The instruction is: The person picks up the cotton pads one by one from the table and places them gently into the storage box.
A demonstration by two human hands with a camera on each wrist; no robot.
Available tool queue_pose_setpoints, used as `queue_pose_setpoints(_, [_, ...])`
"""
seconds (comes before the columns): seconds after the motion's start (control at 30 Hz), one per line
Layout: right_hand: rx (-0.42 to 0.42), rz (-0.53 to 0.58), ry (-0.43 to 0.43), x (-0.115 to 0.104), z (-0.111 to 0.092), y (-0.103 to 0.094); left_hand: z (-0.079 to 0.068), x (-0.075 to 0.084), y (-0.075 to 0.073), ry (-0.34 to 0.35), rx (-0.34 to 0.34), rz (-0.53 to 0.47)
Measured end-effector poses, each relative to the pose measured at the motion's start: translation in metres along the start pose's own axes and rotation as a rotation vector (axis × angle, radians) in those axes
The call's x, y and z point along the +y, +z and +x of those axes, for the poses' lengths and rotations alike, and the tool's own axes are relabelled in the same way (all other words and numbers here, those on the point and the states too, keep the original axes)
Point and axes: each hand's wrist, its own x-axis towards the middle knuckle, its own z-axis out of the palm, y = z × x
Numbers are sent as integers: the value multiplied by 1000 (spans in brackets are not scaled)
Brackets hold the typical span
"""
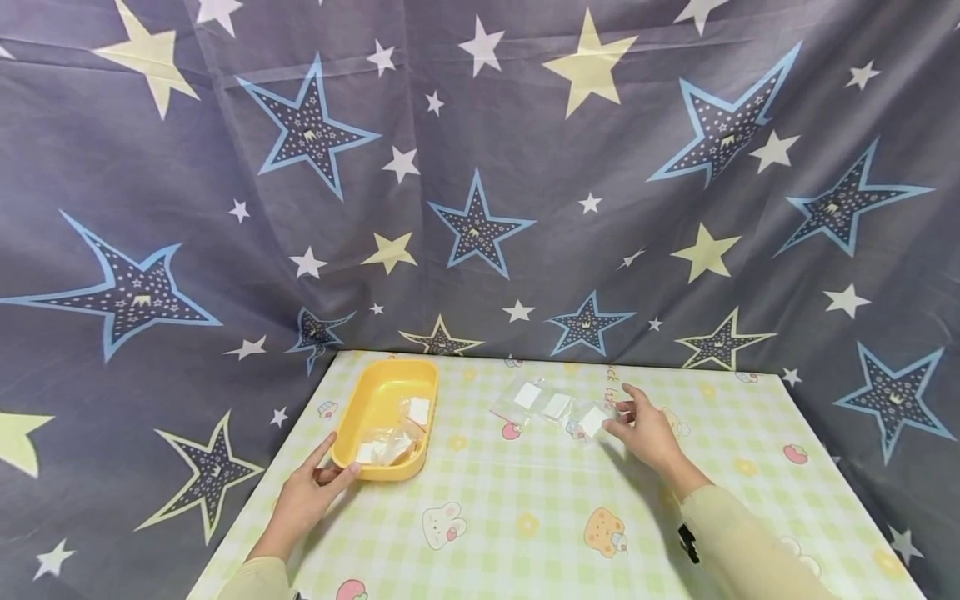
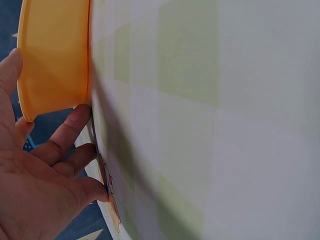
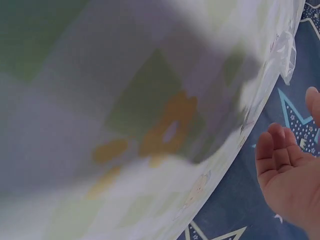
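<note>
A yellow plastic tray [image 1: 367,400] stands at the table's left side, holding several small clear bags [image 1: 397,446] with white pieces inside. My left hand [image 1: 309,493] grips its near left corner, thumb at the front rim and fingers along the left side. In the left wrist view, fingertips meet the tray's rim [image 2: 22,85] and the lower fingers reach the table surface. To the right, clear bags with white labels lie in a row: a left one [image 1: 527,394], a middle one [image 1: 557,406] and a right one [image 1: 592,421]. My right hand [image 1: 647,433] is beside the right bag, fingers loosely bent, thumb tip overlapping its edge.
A green checked tablecloth [image 1: 525,483] with cartoon prints covers the table. Behind it and at both sides hangs a dark curtain [image 1: 480,308] with stars, close to the table's far edge. A black object [image 1: 687,543] sits at my right sleeve.
</note>
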Motion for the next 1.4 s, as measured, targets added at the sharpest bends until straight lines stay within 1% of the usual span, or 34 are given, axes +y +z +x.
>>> queue_pose_setpoints(0.27, [-58, -44, 30, -1, 7, 7, 2, 2, 1, 12, 10, 2])
queue_pose_setpoints(0.5, [-80, -113, -13, -8, 13, 14, 2, 1, 1, 12, 15, 9])
queue_pose_setpoints(0.6, [-96, -135, -6, -11, 14, 19, 0, 2, 0, 8, 8, 5])
queue_pose_setpoints(0.83, [-84, -205, -1, -10, 18, 28, -4, 3, 0, 3, -2, 8])
queue_pose_setpoints(1.1, [-87, -293, 0, -8, 21, 36, -6, 6, 0, 13, 11, 2])
queue_pose_setpoints(1.4, [-78, -327, 25, -4, 23, 40, -4, 4, 0, 15, 13, 0])
